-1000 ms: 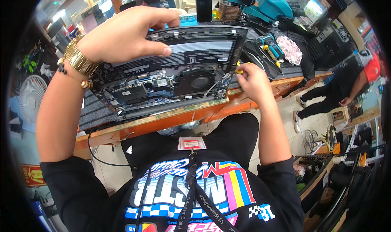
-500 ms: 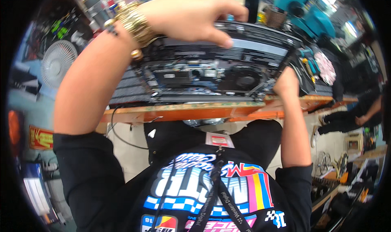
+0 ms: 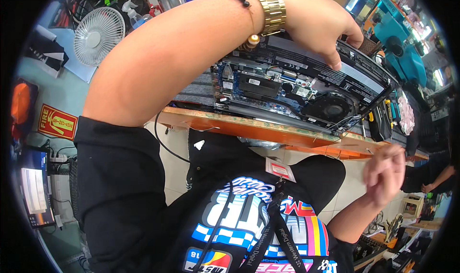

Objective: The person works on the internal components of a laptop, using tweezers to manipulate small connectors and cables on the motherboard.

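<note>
An opened laptop (image 3: 258,87) lies along the table's front edge with its insides bare. Its long black battery (image 3: 358,80) runs across the far side, and a round cooling fan (image 3: 330,109) sits near the right corner. My left hand (image 3: 318,26) reaches over the laptop and grips its far edge, thumb on the battery side, fingers curled beyond the edge and partly hidden. Off to the right, in front of the table edge, my right hand (image 3: 385,173) is raised clear of the laptop. Its fingers are curled together and blurred; whatever they may hold cannot be made out.
The wooden table edge (image 3: 249,129) runs in front of me, with a grey ribbed mat (image 3: 194,92) under the laptop. Hand tools (image 3: 394,111) and a pink cloth (image 3: 406,115) lie at the right. A white fan (image 3: 99,36) stands left; a black cable (image 3: 163,143) hangs down.
My right hand has left the laptop's right side and come back toward me. My left hand still grips the far edge. The view has shifted, and the laptop appears more tilted in it.
</note>
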Demonstrator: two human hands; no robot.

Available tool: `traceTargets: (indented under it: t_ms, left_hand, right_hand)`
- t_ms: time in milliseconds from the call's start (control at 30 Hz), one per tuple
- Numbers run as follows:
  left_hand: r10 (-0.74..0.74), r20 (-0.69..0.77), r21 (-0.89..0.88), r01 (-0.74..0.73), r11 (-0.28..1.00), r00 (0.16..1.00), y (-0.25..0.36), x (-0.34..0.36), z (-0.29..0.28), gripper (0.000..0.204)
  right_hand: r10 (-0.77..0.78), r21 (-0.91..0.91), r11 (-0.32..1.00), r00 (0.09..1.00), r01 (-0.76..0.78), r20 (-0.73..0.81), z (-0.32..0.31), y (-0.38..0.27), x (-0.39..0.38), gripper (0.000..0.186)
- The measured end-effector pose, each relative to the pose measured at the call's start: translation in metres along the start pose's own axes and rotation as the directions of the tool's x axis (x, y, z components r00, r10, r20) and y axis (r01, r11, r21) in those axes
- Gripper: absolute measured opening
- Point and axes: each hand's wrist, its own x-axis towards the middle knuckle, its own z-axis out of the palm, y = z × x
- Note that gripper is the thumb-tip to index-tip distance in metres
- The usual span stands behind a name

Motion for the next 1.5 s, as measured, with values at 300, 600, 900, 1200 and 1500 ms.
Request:
traceTargets:
  t_ms: [300,600,900,1200,1500]
  left_hand:
    - [-0.151,0.076,0.037,0.149,0.988,0.986,-0.012,0.018,0.014,0.062]
    - [-0.089,0.048,0.034,0.087,0.996,0.995,-0.013,0.015,0.012,0.060]
    - [-0.137,0.085,0.070,0.131,0.989,0.987,-0.010,0.017,0.010,0.060]
    - [-0.160,0.094,0.081,0.153,0.985,0.983,-0.008,0.018,0.009,0.062]
    - [-0.163,0.110,0.063,0.157,0.986,0.981,-0.008,0.018,0.009,0.062]
  right_hand:
    - [0.288,-0.658,0.742,0.947,-0.127,0.142,0.150,0.105,0.026,0.019]
    - [0.298,-0.725,0.686,0.933,-0.063,0.201,0.162,0.121,0.047,0.016]
    - [0.214,-0.860,0.481,0.929,0.169,0.302,0.168,0.132,0.062,0.018]
    - [0.248,-0.886,0.431,0.922,0.169,0.296,0.184,0.136,0.070,0.018]
    - [0.244,-0.886,0.429,0.922,0.176,0.301,0.188,0.133,0.076,0.019]
